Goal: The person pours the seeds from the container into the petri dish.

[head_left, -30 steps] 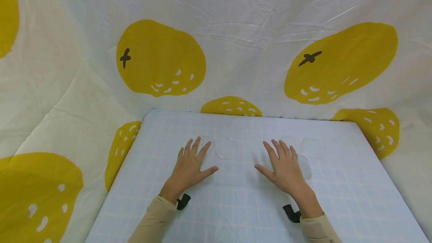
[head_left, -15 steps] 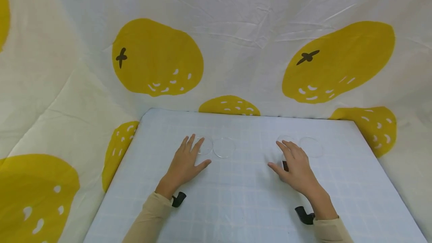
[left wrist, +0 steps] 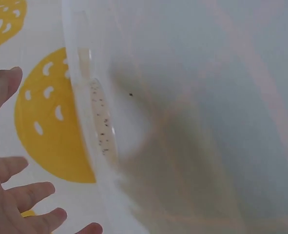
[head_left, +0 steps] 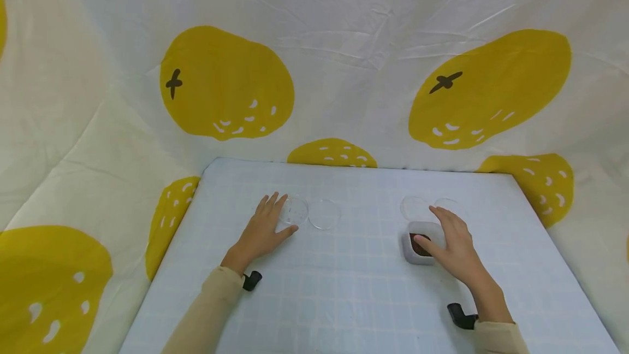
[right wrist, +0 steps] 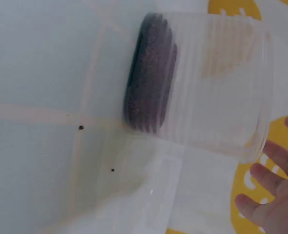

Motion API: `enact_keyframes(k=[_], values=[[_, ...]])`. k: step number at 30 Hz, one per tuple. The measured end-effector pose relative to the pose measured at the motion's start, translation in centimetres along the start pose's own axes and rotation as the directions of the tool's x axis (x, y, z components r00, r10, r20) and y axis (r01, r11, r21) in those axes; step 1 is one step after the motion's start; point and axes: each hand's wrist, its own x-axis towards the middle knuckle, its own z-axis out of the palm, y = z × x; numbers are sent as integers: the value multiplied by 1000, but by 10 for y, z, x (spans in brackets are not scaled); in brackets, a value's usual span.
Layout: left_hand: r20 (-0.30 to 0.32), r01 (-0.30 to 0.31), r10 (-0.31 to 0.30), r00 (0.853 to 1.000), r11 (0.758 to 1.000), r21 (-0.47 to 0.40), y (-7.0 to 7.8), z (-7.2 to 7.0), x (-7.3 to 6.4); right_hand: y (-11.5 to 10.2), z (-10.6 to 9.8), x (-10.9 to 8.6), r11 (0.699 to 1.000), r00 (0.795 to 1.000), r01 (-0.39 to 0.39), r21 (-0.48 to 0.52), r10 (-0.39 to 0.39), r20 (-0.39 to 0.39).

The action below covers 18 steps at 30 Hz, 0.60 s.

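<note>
In the head view my left hand (head_left: 260, 234) has its fingers extended beside a clear shallow round dish (head_left: 294, 211), which holds small dark specks. The left wrist view shows that dish (left wrist: 103, 122) from the side, with the spread fingers left of it. A second clear dish (head_left: 325, 214) lies to its right. My right hand (head_left: 457, 250), fingers outstretched, is over the right side of a translucent square tub (head_left: 417, 260). Dark reddish-brown grains (right wrist: 151, 78) fill the tub's bottom. The right wrist view shows the fingers spread near the tub's rim.
Two more clear round pieces, one at the left (head_left: 414, 209) and one at the right (head_left: 448, 203), lie behind the tub. The pale checked tablecloth (head_left: 344, 288) carries a few dark specks. A curtain (head_left: 354, 97) with yellow fruit prints hangs around the table.
Both hands have moved apart, the left one leftward and the right one rightward. The speckled dish and the tub, earlier largely behind the hands, now show more fully.
</note>
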Motion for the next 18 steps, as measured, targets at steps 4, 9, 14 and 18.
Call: enact_keyframes(k=[4, 9, 14, 18], values=[[12, 8, -8, 1000, 1000, 2, -9, 2, 8, 8, 0, -4, 995, 998, -63, 74, 61, 33], [44, 7, -8, 999, 1000, 1, -16, 3, 18, 14, -1, -8, 981, 986, -152, 119, 142, 88], [95, 36, -36, 995, 999, 4, -20, 3, 25, 25, 0, -14, 976, 983, -156, 155, 138, 120], [156, 79, -77, 985, 997, -8, -24, 4, 28, 34, 3, -19, 963, 977, -165, 211, 131, 169]])
